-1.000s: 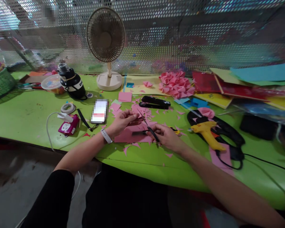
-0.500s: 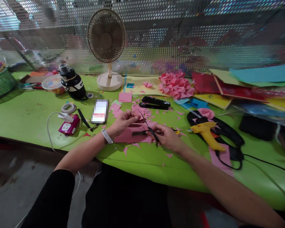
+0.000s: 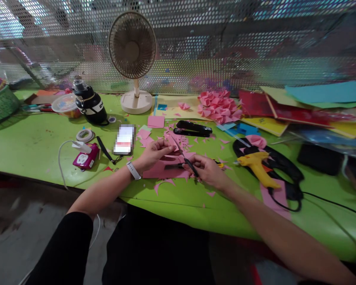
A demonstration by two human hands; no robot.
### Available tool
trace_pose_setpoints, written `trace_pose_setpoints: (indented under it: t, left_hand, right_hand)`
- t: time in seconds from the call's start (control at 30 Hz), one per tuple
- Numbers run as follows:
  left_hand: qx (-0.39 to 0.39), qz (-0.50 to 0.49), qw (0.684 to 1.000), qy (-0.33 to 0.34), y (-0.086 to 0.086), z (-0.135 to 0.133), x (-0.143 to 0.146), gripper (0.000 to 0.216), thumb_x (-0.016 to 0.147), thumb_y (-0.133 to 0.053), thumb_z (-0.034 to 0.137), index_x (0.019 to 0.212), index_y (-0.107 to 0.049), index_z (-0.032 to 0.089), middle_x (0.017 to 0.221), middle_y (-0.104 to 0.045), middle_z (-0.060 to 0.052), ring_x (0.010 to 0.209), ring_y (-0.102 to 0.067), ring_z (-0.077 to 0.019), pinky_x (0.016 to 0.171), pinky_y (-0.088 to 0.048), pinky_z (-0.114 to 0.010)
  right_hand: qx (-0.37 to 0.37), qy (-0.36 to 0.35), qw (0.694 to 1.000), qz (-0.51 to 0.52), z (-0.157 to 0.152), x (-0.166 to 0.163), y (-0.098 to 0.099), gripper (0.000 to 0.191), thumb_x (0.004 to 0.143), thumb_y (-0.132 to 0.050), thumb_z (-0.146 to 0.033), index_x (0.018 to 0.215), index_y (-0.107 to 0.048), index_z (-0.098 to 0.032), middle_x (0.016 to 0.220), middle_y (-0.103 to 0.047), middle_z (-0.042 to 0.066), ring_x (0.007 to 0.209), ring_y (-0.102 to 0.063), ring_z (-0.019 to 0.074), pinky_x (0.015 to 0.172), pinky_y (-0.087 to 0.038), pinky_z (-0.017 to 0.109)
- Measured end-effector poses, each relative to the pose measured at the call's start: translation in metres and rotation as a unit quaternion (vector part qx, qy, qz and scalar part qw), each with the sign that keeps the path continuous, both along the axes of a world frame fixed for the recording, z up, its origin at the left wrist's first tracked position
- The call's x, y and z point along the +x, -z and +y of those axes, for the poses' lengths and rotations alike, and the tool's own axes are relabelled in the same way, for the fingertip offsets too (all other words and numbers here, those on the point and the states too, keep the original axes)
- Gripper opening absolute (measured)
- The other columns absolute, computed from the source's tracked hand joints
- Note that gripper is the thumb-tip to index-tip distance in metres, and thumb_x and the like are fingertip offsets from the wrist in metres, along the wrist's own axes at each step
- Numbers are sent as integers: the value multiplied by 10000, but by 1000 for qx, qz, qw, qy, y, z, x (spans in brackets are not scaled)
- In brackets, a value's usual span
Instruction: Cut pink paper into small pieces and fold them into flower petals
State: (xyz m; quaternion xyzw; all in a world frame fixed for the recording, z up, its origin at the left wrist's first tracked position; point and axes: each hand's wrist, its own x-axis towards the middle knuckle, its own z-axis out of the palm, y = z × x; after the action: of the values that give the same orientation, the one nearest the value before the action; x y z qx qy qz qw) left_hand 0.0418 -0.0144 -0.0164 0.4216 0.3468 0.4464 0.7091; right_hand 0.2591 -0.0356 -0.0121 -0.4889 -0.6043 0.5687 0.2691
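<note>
My left hand (image 3: 156, 153) pinches a small piece of pink paper, mostly hidden by the fingers. In my right hand (image 3: 206, 169) is a pair of scissors (image 3: 190, 164), its blades pointing up and left at the paper. Beneath both hands lies a larger pink sheet (image 3: 154, 170) with a dark, flat tool (image 3: 173, 166) resting on it. Pink paper scraps (image 3: 182, 140) are scattered around and beyond the hands. A black stapler (image 3: 192, 128) lies just past them, beside a stack of pink squares (image 3: 156, 121).
A pile of folded pink paper pieces (image 3: 219, 106) sits at the back. A yellow glue gun (image 3: 259, 168) rests to the right with its cord. On the left are a phone (image 3: 124, 139), a purple power adapter (image 3: 85, 156), a black bottle (image 3: 90, 103) and a fan (image 3: 132, 47).
The scissor blades appear spread slightly wider at the pink paper. Both hands stay in nearly the same place, and the view shifts very slightly.
</note>
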Motion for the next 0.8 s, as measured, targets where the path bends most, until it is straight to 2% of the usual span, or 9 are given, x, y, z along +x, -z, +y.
trace_pose_setpoints:
  t: [0.2,0.4,0.57,0.8]
  left_hand:
    - [-6,6,1000,1,-4,-2,1,485,662,-906,472,882,-670,109,900,-741,-63,909,-731,-183,889,-595,-404]
    - [-1,9,1000,5,-2,-3,2,463,691,-892,467,893,-676,111,912,-743,-67,903,-732,-178,898,-592,-407]
    - [-6,16,1000,13,-3,0,-1,442,703,-895,443,905,-673,119,925,-750,-74,915,-745,-195,869,-602,-394]
    - [18,19,998,-51,-7,7,-8,447,681,-904,446,863,-642,133,810,-708,-15,721,-721,-142,765,-617,-345]
  right_hand:
    - [10,-8,1000,3,-1,1,-1,586,642,-813,-720,779,-599,-192,639,-618,-4,497,-506,97,412,-341,241]
    - [5,-7,1000,11,0,1,3,601,611,-829,-724,769,-600,-190,633,-624,-2,511,-535,109,403,-342,241]
    - [-9,-3,1000,9,-2,1,-4,609,592,-838,-722,780,-608,-191,621,-613,-13,498,-528,107,388,-313,237]
    - [-18,-5,1000,-5,-4,0,-15,615,561,-850,-722,752,-616,-186,601,-610,-9,491,-510,98,396,-290,236]
